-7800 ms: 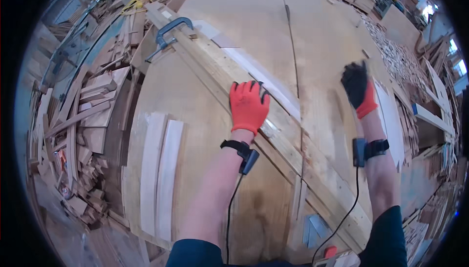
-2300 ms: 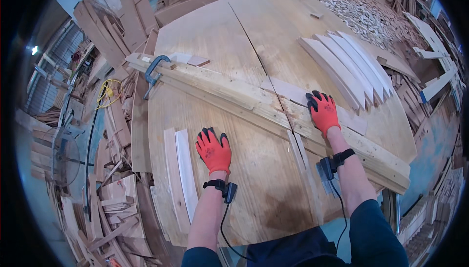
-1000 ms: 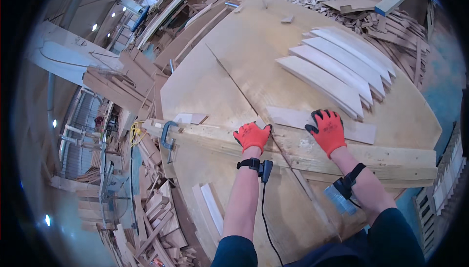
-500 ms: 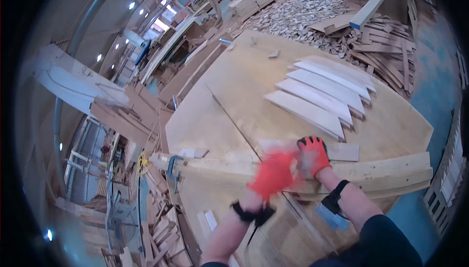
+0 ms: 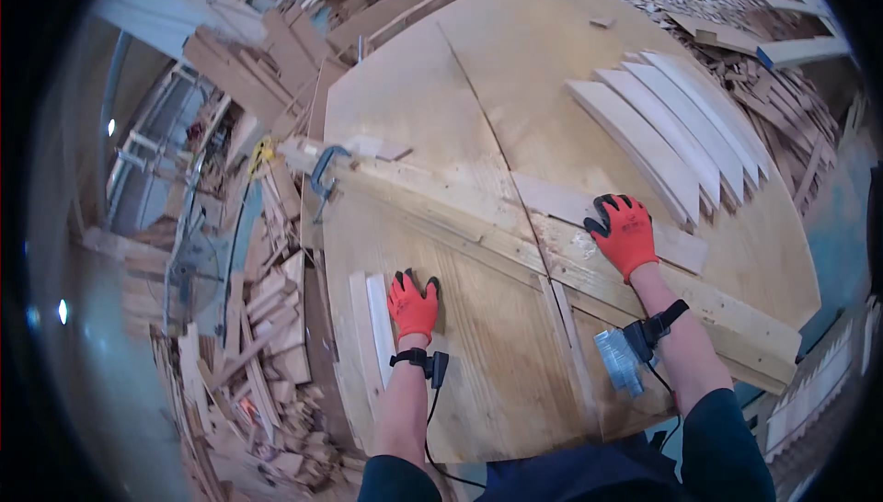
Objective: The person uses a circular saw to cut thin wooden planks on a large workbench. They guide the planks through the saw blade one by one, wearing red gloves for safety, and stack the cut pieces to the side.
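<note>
By right hand (image 5: 625,233), pale board (image 5: 550,196) slants lengthwise toward near right; right grip unclear, left hand (image 5: 413,309) released

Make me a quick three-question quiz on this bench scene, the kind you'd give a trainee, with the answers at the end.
1. Which is nearer the two narrow pale strips: the left hand or the right hand?

2. True or false: the blue clamp sits near the right end of the long beam.

3. Where do the pale, pointed boards lie?
A) On the far right part of the wooden panel
B) Beneath the left hand
C) On top of the clamp

Key:
1. The left hand.
2. False; it is near the left end.
3. A.
</note>
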Demonstrator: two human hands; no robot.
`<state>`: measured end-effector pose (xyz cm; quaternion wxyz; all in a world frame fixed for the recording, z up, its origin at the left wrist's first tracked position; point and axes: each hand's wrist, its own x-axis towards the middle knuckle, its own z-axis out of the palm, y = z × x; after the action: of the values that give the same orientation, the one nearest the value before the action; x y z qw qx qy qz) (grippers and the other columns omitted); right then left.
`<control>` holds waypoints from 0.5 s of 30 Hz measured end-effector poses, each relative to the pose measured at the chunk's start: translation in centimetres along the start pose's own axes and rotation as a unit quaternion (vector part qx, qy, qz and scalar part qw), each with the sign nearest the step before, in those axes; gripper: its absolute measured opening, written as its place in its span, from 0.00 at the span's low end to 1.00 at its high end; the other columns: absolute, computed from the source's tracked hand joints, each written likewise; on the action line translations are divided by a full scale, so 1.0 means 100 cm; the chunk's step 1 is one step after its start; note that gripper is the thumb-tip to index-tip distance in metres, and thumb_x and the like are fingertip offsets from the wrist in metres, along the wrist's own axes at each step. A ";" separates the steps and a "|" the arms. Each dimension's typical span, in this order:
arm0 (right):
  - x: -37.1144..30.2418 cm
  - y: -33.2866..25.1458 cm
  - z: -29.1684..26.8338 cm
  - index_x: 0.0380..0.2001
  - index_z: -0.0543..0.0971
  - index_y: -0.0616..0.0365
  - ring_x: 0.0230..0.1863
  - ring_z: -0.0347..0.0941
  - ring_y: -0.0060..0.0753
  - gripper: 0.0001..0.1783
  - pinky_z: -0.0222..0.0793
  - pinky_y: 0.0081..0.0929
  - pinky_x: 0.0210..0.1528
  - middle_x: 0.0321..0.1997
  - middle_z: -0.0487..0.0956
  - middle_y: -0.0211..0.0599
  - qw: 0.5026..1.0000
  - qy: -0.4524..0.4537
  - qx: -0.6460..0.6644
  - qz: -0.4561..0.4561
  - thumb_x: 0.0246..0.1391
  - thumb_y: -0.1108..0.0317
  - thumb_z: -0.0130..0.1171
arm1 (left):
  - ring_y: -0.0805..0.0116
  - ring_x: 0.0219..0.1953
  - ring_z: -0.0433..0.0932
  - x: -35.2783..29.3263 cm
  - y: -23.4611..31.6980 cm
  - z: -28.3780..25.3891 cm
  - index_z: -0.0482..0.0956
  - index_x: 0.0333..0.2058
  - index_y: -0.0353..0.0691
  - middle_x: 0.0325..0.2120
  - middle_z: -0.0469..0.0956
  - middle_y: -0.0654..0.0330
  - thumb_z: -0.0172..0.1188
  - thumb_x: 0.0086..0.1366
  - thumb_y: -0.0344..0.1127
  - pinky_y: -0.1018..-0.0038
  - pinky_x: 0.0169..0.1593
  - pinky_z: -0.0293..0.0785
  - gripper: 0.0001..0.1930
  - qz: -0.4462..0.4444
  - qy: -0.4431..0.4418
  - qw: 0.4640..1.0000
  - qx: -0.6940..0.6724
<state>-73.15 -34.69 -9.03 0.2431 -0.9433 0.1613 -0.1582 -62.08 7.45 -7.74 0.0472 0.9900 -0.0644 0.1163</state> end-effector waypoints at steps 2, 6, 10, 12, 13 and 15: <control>0.001 0.000 -0.004 0.52 0.80 0.53 0.63 0.67 0.46 0.28 0.59 0.44 0.68 0.59 0.77 0.39 1.000 0.003 -0.006 0.011 0.51 0.50 0.67 | 0.41 0.69 0.59 -0.019 -0.010 0.021 0.68 0.64 0.33 0.65 0.66 0.41 0.58 0.66 0.53 0.48 0.73 0.48 0.35 -0.012 0.037 0.999 0.015; 0.001 -0.002 0.005 0.55 0.79 0.54 0.66 0.66 0.47 0.28 0.56 0.45 0.70 0.63 0.75 0.38 0.998 -0.010 -0.046 0.038 0.51 0.55 0.68 | 0.39 0.69 0.58 -0.020 -0.005 0.024 0.68 0.64 0.32 0.66 0.64 0.41 0.58 0.66 0.50 0.49 0.73 0.47 0.34 -0.014 0.043 0.999 -0.005; 0.000 -0.002 0.010 0.56 0.78 0.55 0.67 0.65 0.48 0.29 0.55 0.46 0.71 0.64 0.74 0.38 0.997 -0.020 -0.061 0.043 0.51 0.58 0.68 | 0.40 0.70 0.58 -0.022 -0.001 0.022 0.67 0.65 0.33 0.67 0.64 0.41 0.58 0.66 0.49 0.50 0.74 0.45 0.34 -0.032 0.032 0.999 -0.008; 0.000 -0.005 0.011 0.56 0.78 0.55 0.67 0.64 0.48 0.29 0.55 0.46 0.72 0.65 0.74 0.38 0.998 -0.017 -0.048 0.039 0.51 0.59 0.68 | 0.41 0.71 0.57 -0.021 -0.003 0.021 0.66 0.65 0.33 0.67 0.63 0.42 0.58 0.66 0.50 0.50 0.74 0.45 0.35 -0.036 0.024 0.999 -0.008; 0.000 -0.005 0.011 0.56 0.78 0.55 0.67 0.64 0.48 0.29 0.55 0.46 0.72 0.65 0.74 0.38 0.998 -0.017 -0.051 0.037 0.51 0.59 0.68 | 0.41 0.71 0.56 -0.022 -0.002 0.021 0.66 0.65 0.33 0.67 0.63 0.42 0.58 0.66 0.50 0.50 0.74 0.45 0.35 -0.041 0.021 0.999 -0.008; 0.001 -0.008 0.010 0.56 0.78 0.55 0.67 0.65 0.48 0.29 0.55 0.46 0.72 0.65 0.74 0.38 0.998 -0.012 -0.053 0.034 0.51 0.59 0.68 | 0.42 0.71 0.57 -0.020 -0.006 0.024 0.67 0.65 0.34 0.68 0.63 0.44 0.58 0.66 0.50 0.50 0.74 0.45 0.35 -0.039 0.033 0.999 -0.001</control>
<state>-72.49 -33.66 -9.43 0.1995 -0.9509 0.1983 -0.1295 -63.40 8.05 -10.60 0.0552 0.9873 -0.0239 0.1471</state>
